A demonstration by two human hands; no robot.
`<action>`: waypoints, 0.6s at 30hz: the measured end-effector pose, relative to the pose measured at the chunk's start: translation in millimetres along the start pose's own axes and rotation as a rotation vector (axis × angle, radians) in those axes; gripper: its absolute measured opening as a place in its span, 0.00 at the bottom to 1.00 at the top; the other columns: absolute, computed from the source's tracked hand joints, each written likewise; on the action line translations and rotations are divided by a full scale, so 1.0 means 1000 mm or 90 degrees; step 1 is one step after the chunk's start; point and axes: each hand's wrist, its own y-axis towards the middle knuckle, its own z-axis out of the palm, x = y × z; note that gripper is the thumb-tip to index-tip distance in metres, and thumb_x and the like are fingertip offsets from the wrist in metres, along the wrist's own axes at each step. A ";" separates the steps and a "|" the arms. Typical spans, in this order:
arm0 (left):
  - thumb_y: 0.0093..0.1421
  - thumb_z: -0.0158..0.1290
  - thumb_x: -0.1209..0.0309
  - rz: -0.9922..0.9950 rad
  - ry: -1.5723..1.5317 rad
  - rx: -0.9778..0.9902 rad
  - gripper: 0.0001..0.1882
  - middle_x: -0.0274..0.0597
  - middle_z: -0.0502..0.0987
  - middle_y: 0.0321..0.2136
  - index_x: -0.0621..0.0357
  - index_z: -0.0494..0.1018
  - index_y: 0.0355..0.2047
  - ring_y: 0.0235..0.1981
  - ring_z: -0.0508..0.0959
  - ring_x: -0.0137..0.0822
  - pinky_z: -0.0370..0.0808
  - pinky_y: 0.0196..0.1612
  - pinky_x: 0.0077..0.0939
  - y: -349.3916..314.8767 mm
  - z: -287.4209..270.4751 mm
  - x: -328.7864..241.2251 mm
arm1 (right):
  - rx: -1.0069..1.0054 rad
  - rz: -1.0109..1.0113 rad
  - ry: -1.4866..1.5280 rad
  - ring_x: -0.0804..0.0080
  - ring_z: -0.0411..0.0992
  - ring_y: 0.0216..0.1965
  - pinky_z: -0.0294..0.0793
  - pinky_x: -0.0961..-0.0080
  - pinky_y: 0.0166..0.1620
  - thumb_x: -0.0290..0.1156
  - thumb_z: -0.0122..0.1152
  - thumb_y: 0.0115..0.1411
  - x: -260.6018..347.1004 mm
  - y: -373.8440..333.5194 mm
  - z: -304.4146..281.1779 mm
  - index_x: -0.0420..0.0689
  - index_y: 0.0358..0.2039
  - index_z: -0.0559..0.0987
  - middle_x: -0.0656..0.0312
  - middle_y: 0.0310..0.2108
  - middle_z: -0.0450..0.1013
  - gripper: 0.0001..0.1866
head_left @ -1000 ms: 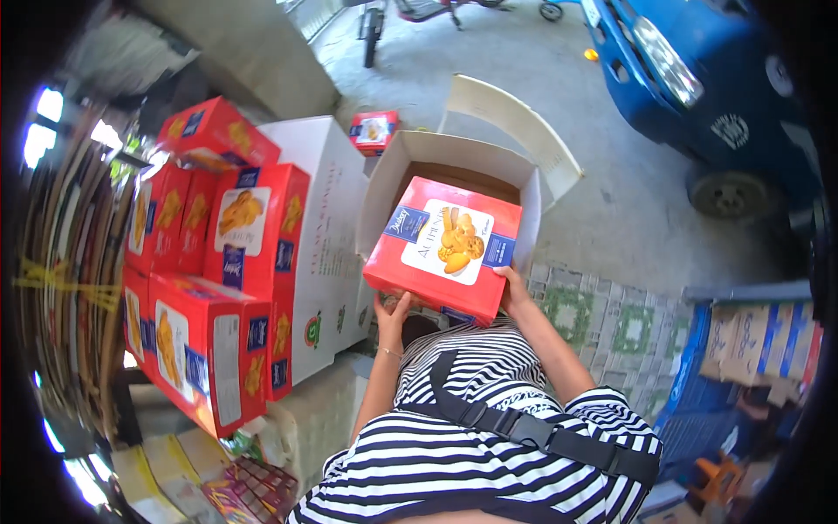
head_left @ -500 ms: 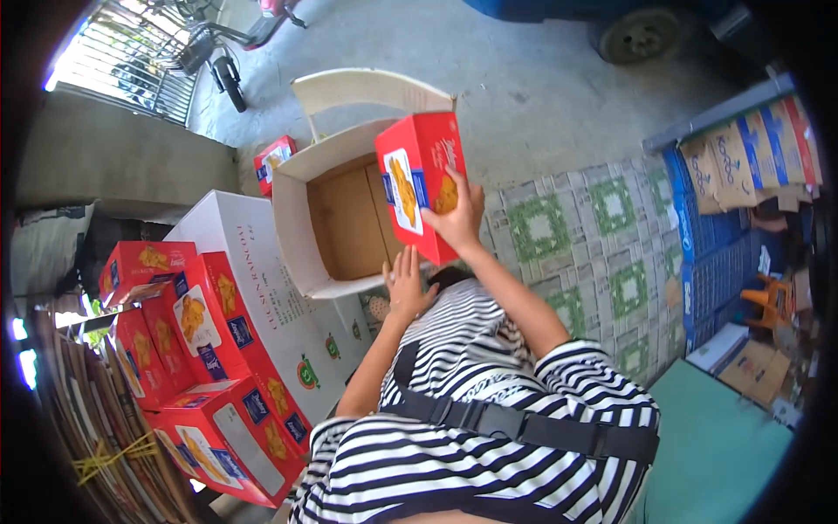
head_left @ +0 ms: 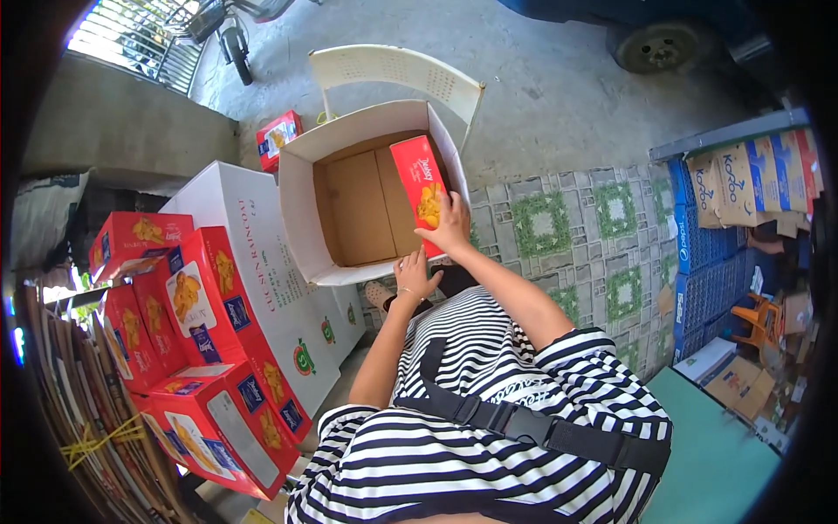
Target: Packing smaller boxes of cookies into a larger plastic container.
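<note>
A red snack box (head_left: pixel 410 166) with pictures of golden food stands inside a carton (head_left: pixel 298 214), along its right wall. The carton is white outside and brown inside, and its top is open. My right hand (head_left: pixel 449 225) is closed on the near end of the red box, thumb on one side and fingers on the other. At the carton's near rim rests my left hand (head_left: pixel 414 278), its fingers stretched out and apart, close to the box's near end. Beneath and behind the carton is a white chair (head_left: pixel 393 65).
Several red boxes (head_left: pixel 205 293) are piled at the left beside a big white carton (head_left: pixel 288 314). Another red box (head_left: pixel 278 140) lies beyond it. Flattened cardboard (head_left: pixel 96 393) stands far left. Blue crates (head_left: pixel 711 279) and a green tabletop (head_left: pixel 698 437) are at the right.
My right hand has lowered the red box from above the carton's right rim into the carton. My left hand stays by the near rim. The whole view has shifted slightly.
</note>
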 end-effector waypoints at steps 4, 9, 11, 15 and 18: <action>0.45 0.53 0.54 0.020 -0.016 0.012 0.40 0.48 0.62 0.50 0.63 0.54 0.54 0.54 0.60 0.41 0.50 0.55 0.41 -0.002 -0.007 0.002 | 0.084 0.025 0.130 0.45 0.55 0.51 0.56 0.56 0.51 0.46 0.72 0.29 -0.008 0.007 0.004 0.51 0.57 0.48 0.40 0.50 0.52 0.57; 0.45 0.53 0.58 0.044 -0.015 -0.045 0.35 0.43 0.64 0.46 0.57 0.58 0.52 0.51 0.62 0.40 0.48 0.56 0.46 -0.009 -0.016 0.008 | 0.025 0.025 -0.061 0.43 0.48 0.56 0.50 0.53 0.55 0.41 0.69 0.34 0.010 -0.002 0.004 0.50 0.56 0.53 0.42 0.55 0.47 0.48; 0.45 0.54 0.58 -0.016 -0.003 -0.028 0.32 0.42 0.64 0.47 0.51 0.60 0.51 0.51 0.62 0.39 0.45 0.56 0.52 -0.016 -0.018 0.013 | -0.027 -0.210 -0.144 0.45 0.44 0.59 0.46 0.51 0.57 0.33 0.64 0.37 0.019 0.002 0.001 0.49 0.53 0.57 0.42 0.57 0.45 0.41; 0.45 0.54 0.58 -0.098 -0.013 -0.119 0.32 0.41 0.60 0.51 0.47 0.60 0.51 0.56 0.57 0.37 0.41 0.57 0.54 -0.040 -0.024 0.035 | 0.037 -0.310 -0.041 0.46 0.43 0.59 0.42 0.50 0.59 0.27 0.56 0.37 0.052 -0.004 0.010 0.45 0.48 0.63 0.44 0.56 0.46 0.32; 0.47 0.53 0.56 -0.142 -0.102 -0.201 0.37 0.45 0.57 0.55 0.53 0.53 0.55 0.58 0.54 0.41 0.41 0.56 0.56 -0.068 -0.034 0.050 | 0.061 -0.328 -0.094 0.48 0.46 0.58 0.45 0.51 0.58 0.29 0.56 0.37 0.072 -0.004 0.018 0.43 0.45 0.66 0.44 0.53 0.52 0.30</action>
